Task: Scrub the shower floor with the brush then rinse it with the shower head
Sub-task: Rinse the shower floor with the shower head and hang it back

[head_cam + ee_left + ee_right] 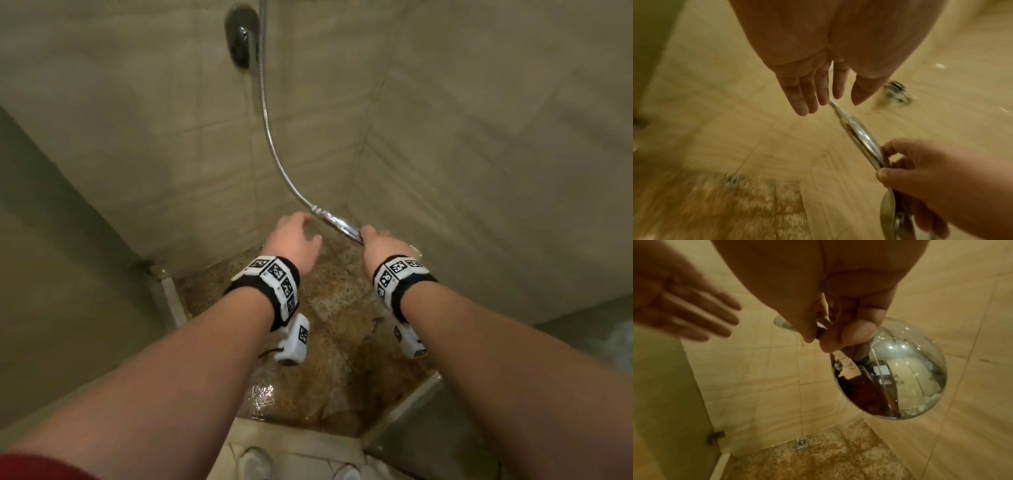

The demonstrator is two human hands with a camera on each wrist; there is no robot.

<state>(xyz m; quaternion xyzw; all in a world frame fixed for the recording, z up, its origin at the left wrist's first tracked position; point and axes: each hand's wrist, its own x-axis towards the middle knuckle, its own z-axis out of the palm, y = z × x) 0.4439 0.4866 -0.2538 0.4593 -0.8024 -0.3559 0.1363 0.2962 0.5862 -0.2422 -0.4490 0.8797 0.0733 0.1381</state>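
Note:
My right hand point(378, 241) grips the chrome shower head point(344, 229) by its handle, low in the corner of the stall. The right wrist view shows the fingers point(846, 335) curled round the neck, with the round mirror-like head point(896, 374) hanging below. The left wrist view has the same handle point(859, 134) held by the right hand point(920, 170). A metal hose point(265, 113) runs up from it. My left hand point(296, 236) hovers beside the handle with straight fingers point(803, 97), holding nothing. The speckled brown shower floor point(329, 342) looks wet. No brush shows in any view.
Beige tiled walls point(479, 137) close the stall at the back and right. A dark wall fitting point(241, 37) sits high up by the hose. A small square drain point(802, 443) lies in the floor's far corner. A pale raised curb point(291, 435) edges the stall in front.

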